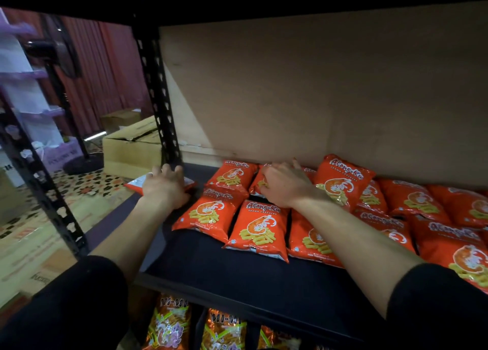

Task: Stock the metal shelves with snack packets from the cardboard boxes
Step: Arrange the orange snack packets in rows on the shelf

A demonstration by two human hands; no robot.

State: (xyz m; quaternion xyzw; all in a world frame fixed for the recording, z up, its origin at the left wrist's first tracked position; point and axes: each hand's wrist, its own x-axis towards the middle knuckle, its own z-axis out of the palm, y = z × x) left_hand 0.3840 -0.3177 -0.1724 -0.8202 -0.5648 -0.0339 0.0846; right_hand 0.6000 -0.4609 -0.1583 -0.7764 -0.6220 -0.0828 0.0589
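Note:
Several orange prawn-cracker packets [260, 228] lie flat in rows on the black metal shelf [211, 265]. My left hand [165, 188] lies on top of one packet [133, 184] at the shelf's back left corner, fingers bent over its far edge. That packet's ends stick out on both sides of the hand. My right hand [285, 185] reaches into the back row and grips another packet [254, 184] with curled fingers, one finger raised. A tilted packet [343, 180] leans just right of that hand.
A black slotted upright [155, 85] stands just behind my left hand. A brown backboard [317, 85] closes the shelf's rear. Mi-Mi packets [169, 320] fill the shelf below. A cardboard box [126, 148] and a standing fan [60, 53] are on the patterned floor at left.

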